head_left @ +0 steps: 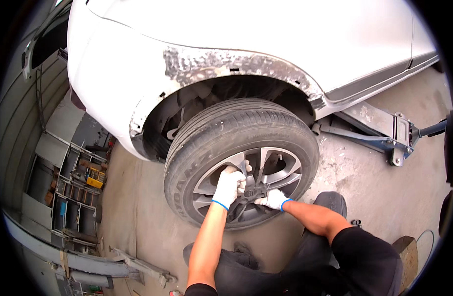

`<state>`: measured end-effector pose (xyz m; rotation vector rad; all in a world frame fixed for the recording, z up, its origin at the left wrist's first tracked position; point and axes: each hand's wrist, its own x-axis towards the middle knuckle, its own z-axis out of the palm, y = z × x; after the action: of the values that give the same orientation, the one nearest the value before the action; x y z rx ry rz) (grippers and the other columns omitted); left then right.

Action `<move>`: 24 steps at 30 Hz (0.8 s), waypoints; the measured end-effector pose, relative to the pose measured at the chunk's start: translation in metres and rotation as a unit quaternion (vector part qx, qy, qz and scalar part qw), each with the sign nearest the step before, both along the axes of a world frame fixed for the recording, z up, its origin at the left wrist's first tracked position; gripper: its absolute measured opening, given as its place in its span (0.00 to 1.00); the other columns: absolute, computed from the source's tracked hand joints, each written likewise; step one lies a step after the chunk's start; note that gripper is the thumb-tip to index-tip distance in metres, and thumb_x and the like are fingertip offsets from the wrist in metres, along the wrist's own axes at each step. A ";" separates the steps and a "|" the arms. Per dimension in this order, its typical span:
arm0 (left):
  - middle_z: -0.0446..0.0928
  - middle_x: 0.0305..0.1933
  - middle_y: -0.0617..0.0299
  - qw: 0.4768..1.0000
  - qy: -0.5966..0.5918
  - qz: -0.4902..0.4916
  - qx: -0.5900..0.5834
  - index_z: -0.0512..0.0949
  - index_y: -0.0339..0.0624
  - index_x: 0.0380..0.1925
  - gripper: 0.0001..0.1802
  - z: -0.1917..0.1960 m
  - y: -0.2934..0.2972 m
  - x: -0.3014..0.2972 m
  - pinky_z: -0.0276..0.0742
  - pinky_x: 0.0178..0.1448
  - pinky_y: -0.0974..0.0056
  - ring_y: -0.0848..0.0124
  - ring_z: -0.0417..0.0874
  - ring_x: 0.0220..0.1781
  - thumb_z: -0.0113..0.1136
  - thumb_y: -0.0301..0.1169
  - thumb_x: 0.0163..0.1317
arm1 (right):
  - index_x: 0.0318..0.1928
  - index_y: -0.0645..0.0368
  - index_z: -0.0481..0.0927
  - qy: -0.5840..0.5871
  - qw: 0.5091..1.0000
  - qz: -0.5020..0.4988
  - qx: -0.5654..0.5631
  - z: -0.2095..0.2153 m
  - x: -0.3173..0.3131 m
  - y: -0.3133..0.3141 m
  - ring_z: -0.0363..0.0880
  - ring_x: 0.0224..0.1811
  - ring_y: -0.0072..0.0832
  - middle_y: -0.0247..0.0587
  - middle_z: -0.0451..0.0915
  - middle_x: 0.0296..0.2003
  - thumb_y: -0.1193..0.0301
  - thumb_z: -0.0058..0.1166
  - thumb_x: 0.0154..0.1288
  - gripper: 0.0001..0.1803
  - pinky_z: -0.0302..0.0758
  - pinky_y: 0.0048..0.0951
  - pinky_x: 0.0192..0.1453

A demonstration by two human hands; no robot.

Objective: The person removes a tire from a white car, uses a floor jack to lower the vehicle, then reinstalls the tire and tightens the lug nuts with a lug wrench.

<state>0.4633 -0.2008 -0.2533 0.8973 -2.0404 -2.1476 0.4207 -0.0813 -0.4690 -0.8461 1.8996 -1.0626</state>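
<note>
Floor (pixel 354 180) scuffed grey, gloved hands (pixel 228 186) (pixel 273 200) on wheel (pixel 255 191), shelves (pixel 76 191) left

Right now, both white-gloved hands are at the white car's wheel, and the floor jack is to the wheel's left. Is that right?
One thing is wrong: the head view shows the floor jack to the right of the wheel, not the left. The left hand and right hand, both white-gloved, are indeed at the white car's wheel.

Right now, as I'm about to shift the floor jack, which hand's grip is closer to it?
Right. The right-hand grip is just right of the wheel hub, on the floor jack's side; the left-hand grip is left of the hub, farther from the jack.
</note>
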 end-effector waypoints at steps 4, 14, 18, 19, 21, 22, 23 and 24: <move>0.78 0.29 0.61 0.999 0.003 -0.042 -0.019 0.78 0.33 0.49 0.24 0.000 0.012 -0.043 0.57 0.15 0.72 0.78 0.66 0.14 0.49 0.22 0.48 | 0.43 0.65 0.85 -0.013 0.998 -0.050 -0.043 -0.042 -0.018 -0.007 0.85 0.43 0.49 0.60 0.85 0.38 0.33 0.60 0.51 0.42 0.78 0.41 0.50; 0.81 0.37 0.57 0.997 -0.009 -0.010 -0.073 0.77 0.31 0.48 0.22 -0.011 -0.007 -0.059 0.61 0.14 0.72 0.78 0.68 0.14 0.49 0.20 0.50 | 0.36 0.70 0.85 -0.016 0.995 -0.094 -0.039 -0.035 -0.016 -0.023 0.85 0.36 0.49 0.61 0.84 0.31 0.37 0.63 0.51 0.40 0.79 0.42 0.44; 0.77 0.26 0.60 0.992 0.006 0.052 -0.113 0.77 0.33 0.39 0.15 -0.011 -0.018 -0.064 0.61 0.14 0.70 0.77 0.67 0.13 0.51 0.22 0.49 | 0.34 0.69 0.86 0.013 0.992 -0.117 0.051 0.011 -0.008 -0.035 0.85 0.36 0.52 0.62 0.84 0.31 0.34 0.61 0.50 0.42 0.79 0.44 0.43; 0.76 0.25 0.61 0.991 0.012 0.061 -0.117 0.77 0.33 0.37 0.14 -0.008 -0.023 -0.063 0.62 0.15 0.70 0.77 0.67 0.13 0.52 0.22 0.49 | 0.34 0.68 0.86 0.017 0.990 -0.125 0.064 0.021 -0.006 -0.041 0.85 0.37 0.52 0.63 0.84 0.31 0.34 0.61 0.50 0.42 0.79 0.44 0.43; 0.75 0.24 0.62 0.990 0.020 0.063 -0.124 0.77 0.34 0.35 0.12 -0.002 -0.030 -0.065 0.62 0.15 0.69 0.77 0.67 0.13 0.52 0.23 0.49 | 0.34 0.67 0.86 0.010 0.987 -0.145 0.070 0.024 -0.001 -0.049 0.85 0.37 0.51 0.62 0.84 0.31 0.33 0.62 0.49 0.41 0.79 0.43 0.44; 0.74 0.24 0.62 0.990 0.019 0.059 -0.130 0.77 0.34 0.35 0.11 0.004 -0.032 -0.067 0.62 0.15 0.69 0.76 0.67 0.13 0.52 0.23 0.49 | 0.35 0.66 0.86 0.006 0.986 -0.149 0.070 0.026 0.000 -0.051 0.86 0.37 0.50 0.62 0.84 0.31 0.33 0.62 0.49 0.41 0.79 0.42 0.45; 0.74 0.24 0.62 0.990 0.013 0.049 -0.129 0.77 0.34 0.34 0.11 0.003 -0.031 -0.069 0.62 0.15 0.69 0.76 0.67 0.13 0.52 0.23 0.49 | 0.35 0.66 0.86 0.002 0.985 -0.158 0.069 0.027 -0.006 -0.050 0.86 0.38 0.50 0.62 0.84 0.32 0.33 0.62 0.49 0.41 0.79 0.42 0.45; 0.74 0.23 0.61 0.994 0.006 0.032 -0.100 0.77 0.35 0.33 0.10 0.002 -0.034 -0.072 0.62 0.15 0.70 0.77 0.67 0.13 0.53 0.23 0.50 | 0.36 0.66 0.87 -0.002 0.984 -0.163 0.068 0.027 -0.009 -0.050 0.86 0.38 0.50 0.61 0.84 0.33 0.33 0.61 0.49 0.41 0.79 0.42 0.46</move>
<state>0.3913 -0.2345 -0.2516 0.9061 -2.1423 -1.8714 0.4116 -0.1310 -0.4423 -0.4648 2.1284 -1.1057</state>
